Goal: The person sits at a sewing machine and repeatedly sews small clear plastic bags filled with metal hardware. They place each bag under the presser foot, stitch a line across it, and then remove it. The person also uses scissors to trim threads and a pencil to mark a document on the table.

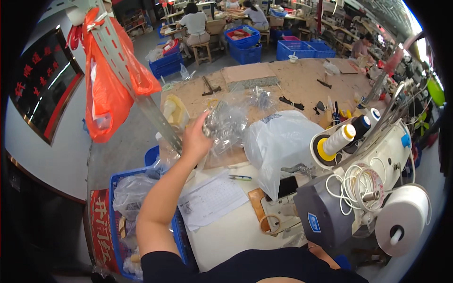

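My left hand [197, 136] reaches out over the far edge of the white machine table, its fingers closed on a crinkled clear plastic bag [229, 120]. Something shiny and greyish shows in the bag at my fingers; its kind I cannot make out. Right of it lies a larger whitish plastic bag [281, 139]. Of my right arm only a strip of forearm shows at the lower edge, by the sewing machine [325, 207]; the fingers of that hand are hidden. Below the bags are a printed paper sheet [212, 200] and small thread snips [240, 178].
A slotted metal post [158, 115] with orange bags [106, 99] stands close left of my arm. Thread cones [337, 141] and a large white spool [401, 219] crowd the right. A blue crate [113, 198] holds plastic bags. Hammers [211, 88] lie on the brown worktable [188, 94].
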A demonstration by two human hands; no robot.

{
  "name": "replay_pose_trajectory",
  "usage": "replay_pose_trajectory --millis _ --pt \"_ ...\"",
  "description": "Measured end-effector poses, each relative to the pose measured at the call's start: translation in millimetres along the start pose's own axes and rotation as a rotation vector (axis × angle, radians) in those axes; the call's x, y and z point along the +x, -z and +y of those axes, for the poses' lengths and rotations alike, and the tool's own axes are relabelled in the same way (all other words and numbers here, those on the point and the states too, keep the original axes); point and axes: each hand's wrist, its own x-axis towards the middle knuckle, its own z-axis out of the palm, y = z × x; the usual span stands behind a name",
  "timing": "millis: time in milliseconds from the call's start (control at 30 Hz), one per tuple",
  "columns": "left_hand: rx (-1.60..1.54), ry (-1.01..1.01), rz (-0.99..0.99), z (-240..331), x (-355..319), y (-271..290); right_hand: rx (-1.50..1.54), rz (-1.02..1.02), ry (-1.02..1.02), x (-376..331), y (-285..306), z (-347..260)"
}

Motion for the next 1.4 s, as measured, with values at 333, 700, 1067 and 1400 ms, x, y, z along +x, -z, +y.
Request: replay_pose_trajectory --millis 333,700,1067,1400 --pt "0.37 -0.147 0.164 -95.0 207.0 -178.4 -0.071 -0.014 -0.007 11.2 -12.2 -14.6" --pt "0.555 -0.043 -0.471 -127.7 77.7 -194.0 -0.092 -0.048 -0.03 11.5 -13.1 -11.9" --pt "-0.003 0.453 -0.348 -164.0 134.5 -260.9 -0.098 -0.053 -0.027 13.3 -15.3 -14.8" --pt "0.072 1.002 -0.388 -115.0 159.8 -268.2 -0.13 -0.056 -0.019 15.1 -16.5 -14.7"
